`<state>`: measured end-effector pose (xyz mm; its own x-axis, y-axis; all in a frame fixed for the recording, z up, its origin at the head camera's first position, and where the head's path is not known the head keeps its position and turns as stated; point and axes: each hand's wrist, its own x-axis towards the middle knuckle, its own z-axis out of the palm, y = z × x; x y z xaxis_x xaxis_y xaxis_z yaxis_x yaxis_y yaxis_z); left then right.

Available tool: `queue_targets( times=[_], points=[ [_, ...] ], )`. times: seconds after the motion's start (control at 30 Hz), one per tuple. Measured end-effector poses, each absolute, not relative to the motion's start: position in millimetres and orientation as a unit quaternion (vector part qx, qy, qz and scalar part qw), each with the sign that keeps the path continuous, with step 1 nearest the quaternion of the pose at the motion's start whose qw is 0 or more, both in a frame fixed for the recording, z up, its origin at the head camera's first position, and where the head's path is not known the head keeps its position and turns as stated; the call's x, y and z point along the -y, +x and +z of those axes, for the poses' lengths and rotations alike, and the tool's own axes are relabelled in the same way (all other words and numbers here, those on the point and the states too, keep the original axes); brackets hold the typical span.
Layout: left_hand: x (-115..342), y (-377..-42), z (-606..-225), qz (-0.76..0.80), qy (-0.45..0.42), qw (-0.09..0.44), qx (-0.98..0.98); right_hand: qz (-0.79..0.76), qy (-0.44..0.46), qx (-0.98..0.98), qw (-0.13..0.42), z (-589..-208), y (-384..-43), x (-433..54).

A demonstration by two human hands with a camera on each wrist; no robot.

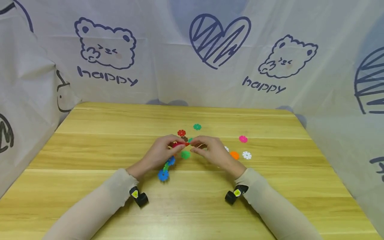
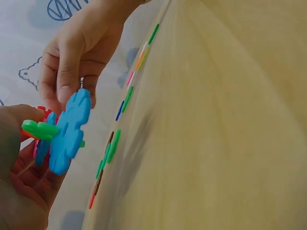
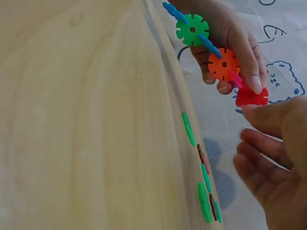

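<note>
Left hand (image 1: pixel 159 154) grips a chain of interlocked snowflake discs (image 3: pixel 211 48) above the wooden table (image 1: pixel 90 150); right hand (image 1: pixel 211 151), fingers curled, pinches its red end disc (image 3: pixel 252 97); loose discs (image 1: pixel 243 139) lie nearby.

White disc (image 1: pixel 226 148) half behind right hand (image 1: pixel 213 152)

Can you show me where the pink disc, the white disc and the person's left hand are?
pink disc (image 1: pixel 243 139), head view, its middle.
white disc (image 1: pixel 247 155), head view, its middle.
left hand (image 1: pixel 162 151), head view, back of the hand.
</note>
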<state>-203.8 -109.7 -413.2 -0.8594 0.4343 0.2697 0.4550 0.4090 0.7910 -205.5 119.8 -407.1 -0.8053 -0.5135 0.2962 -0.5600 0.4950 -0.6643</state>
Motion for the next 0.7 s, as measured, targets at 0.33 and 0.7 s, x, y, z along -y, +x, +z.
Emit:
queue_targets(
  times=[0.33,0.7],
  points=[
    [118,-209,-412,-0.466,-0.257,0.023,0.846,0.335,0.306,0.888,-0.069,-410,-216,-113],
    [123,-213,-415,-0.468,-0.253,0.016,0.847,0.296,0.338,0.889,-0.089,-416,-227,-110]
  ],
)
